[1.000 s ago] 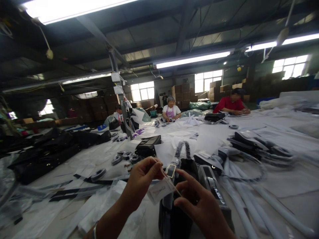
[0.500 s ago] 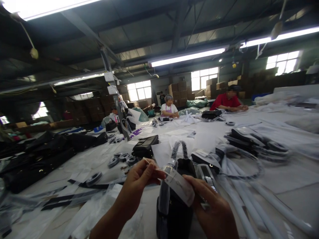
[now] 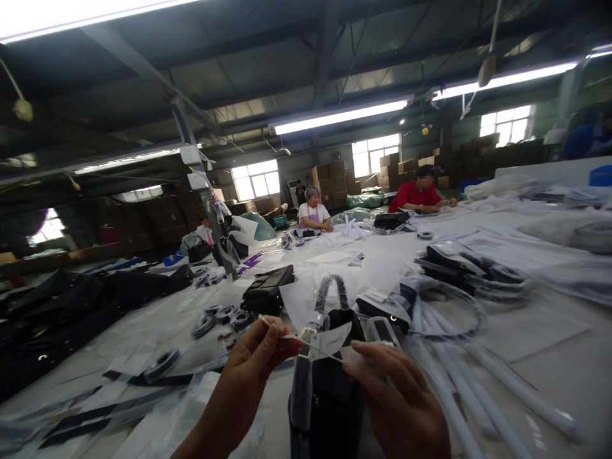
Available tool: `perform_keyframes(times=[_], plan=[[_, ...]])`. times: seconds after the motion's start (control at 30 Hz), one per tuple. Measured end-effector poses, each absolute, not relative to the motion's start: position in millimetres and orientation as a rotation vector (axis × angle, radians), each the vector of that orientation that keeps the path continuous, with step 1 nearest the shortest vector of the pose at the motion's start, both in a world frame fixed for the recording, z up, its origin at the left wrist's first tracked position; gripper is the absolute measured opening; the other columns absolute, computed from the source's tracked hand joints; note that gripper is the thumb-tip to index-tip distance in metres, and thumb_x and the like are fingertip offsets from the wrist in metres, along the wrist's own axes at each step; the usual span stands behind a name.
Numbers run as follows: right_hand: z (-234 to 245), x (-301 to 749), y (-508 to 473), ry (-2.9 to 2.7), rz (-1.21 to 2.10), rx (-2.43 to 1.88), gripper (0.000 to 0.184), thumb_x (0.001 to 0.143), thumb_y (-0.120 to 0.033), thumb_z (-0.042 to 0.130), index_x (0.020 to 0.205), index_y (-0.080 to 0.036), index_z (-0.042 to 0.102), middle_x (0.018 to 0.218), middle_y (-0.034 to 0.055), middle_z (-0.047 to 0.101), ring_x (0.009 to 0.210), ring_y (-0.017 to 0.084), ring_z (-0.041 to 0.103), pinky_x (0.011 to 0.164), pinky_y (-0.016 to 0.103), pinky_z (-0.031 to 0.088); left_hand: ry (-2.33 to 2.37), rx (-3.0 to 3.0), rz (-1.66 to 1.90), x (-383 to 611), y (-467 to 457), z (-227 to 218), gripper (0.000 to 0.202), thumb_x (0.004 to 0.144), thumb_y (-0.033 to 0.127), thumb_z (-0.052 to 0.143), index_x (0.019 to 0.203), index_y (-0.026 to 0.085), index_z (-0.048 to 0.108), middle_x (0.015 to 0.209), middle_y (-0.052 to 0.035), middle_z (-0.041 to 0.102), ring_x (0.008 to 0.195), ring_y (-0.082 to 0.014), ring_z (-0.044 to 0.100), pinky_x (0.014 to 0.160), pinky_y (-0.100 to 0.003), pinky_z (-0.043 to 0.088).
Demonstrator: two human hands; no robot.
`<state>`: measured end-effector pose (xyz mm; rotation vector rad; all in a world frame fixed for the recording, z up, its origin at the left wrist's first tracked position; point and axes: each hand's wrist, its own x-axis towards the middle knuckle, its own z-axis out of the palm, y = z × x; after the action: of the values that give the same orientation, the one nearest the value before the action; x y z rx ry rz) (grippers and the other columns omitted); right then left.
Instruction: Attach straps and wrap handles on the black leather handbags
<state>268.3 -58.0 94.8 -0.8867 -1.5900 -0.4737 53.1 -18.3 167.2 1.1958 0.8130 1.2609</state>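
Note:
A black handbag stands upright on the white table right in front of me, its wrapped handle arching up behind. My left hand pinches a thin clear string at the handle's metal ring. A white paper tag hangs on that string between my hands. My right hand is curled beside the bag's top, fingertips at the other end of the string.
Black bags are heaped at the left, another black bag lies mid-table with tape rolls near it. White wrapped straps and bagged parts spread at the right. Two seated people work at the far end.
The tag has swung from hanging below my left fingers to lying between both hands. My right hand has closed in on the string. The view has shifted left.

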Motion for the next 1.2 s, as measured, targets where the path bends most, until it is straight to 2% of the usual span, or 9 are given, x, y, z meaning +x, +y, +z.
perform_keyframes(times=[0.13,0.27,0.37,0.43,0.53,0.77,0.9,1.0,1.2], plan=[[92,264,-60,-1.750,-0.326,-0.839,0.028,0.079,-0.020,0.072,0.105,-0.030,0.071,0.116,0.0041,0.072,0.105,0.026,0.068,0.102,0.046,0.049,0.884,1.343,1.271,51,-17,170,0.020,0.088,0.041,0.065,0.087,0.021,0.064,0.091,-0.0021,0.066,0.090,-0.0180,0.067,0.082,-0.027,0.055],[92,248,-63,-1.672,0.241,-0.904,0.011,0.087,-0.030,0.063,0.092,-0.028,0.073,0.114,0.0043,0.073,0.105,0.023,0.069,0.093,0.031,0.056,0.917,1.455,1.218,51,-18,174,0.020,0.090,0.041,0.062,0.087,0.021,0.064,0.089,-0.0015,0.065,0.086,-0.0164,0.065,0.080,-0.026,0.054],[87,232,-62,-1.490,0.705,-0.871,0.018,0.089,-0.035,0.062,0.102,-0.026,0.071,0.109,0.0067,0.073,0.103,0.023,0.070,0.089,0.028,0.056,0.906,1.466,1.201,53,-21,177,0.020,0.090,0.041,0.062,0.087,0.021,0.063,0.086,-0.0013,0.065,0.083,-0.0166,0.065,0.079,-0.027,0.054],[82,224,-61,-1.392,0.972,-0.763,0.037,0.085,-0.046,0.065,0.115,-0.024,0.066,0.111,0.0095,0.072,0.104,0.026,0.069,0.088,0.032,0.057,0.903,1.470,1.190,53,-23,177,0.020,0.091,0.040,0.061,0.087,0.021,0.063,0.084,-0.0011,0.065,0.082,-0.0164,0.065,0.080,-0.028,0.054],[77,221,-61,-1.336,1.180,-0.687,0.047,0.084,-0.052,0.064,0.120,-0.021,0.064,0.113,0.0114,0.071,0.100,0.027,0.070,0.084,0.034,0.057,0.909,1.464,1.176,54,-26,177,0.020,0.091,0.039,0.061,0.087,0.020,0.062,0.084,-0.0011,0.065,0.080,-0.0157,0.064,0.079,-0.028,0.053],[81,232,-68,-1.322,1.189,-0.926,0.044,0.069,-0.024,0.079,0.112,-0.020,0.069,0.089,0.0030,0.075,0.087,0.023,0.070,0.081,0.029,0.055,0.868,1.395,1.173,56,-29,178,0.021,0.092,0.037,0.061,0.085,0.018,0.059,0.072,0.0021,0.059,0.067,-0.0104,0.058,0.068,-0.022,0.049],[81,231,-70,-1.197,1.027,-1.006,0.024,0.075,-0.031,0.077,0.098,-0.023,0.073,0.088,0.0022,0.075,0.087,0.022,0.071,0.083,0.027,0.054,0.894,1.380,1.201,56,-28,177,0.020,0.092,0.038,0.061,0.090,0.018,0.059,0.069,0.0030,0.060,0.057,-0.0071,0.054,0.059,-0.019,0.046],[84,230,-73,-1.226,0.794,-1.014,0.013,0.080,-0.036,0.074,0.087,-0.025,0.075,0.087,0.0020,0.074,0.083,0.020,0.070,0.078,0.024,0.054,0.900,1.344,1.181,58,-30,177,0.023,0.090,0.039,0.063,0.091,0.017,0.056,0.082,-0.0014,0.069,0.049,-0.0040,0.051,0.052,-0.018,0.043],[84,231,-78,-1.266,0.892,-0.876,0.023,0.090,-0.043,0.061,0.097,-0.027,0.075,0.093,0.0045,0.075,0.087,0.020,0.070,0.079,0.024,0.055,0.918,1.373,1.127,65,-39,174,0.026,0.091,0.042,0.061,0.088,0.017,0.054,0.104,-0.0071,0.070,0.043,-0.0006,0.049,0.040,-0.014,0.031]])
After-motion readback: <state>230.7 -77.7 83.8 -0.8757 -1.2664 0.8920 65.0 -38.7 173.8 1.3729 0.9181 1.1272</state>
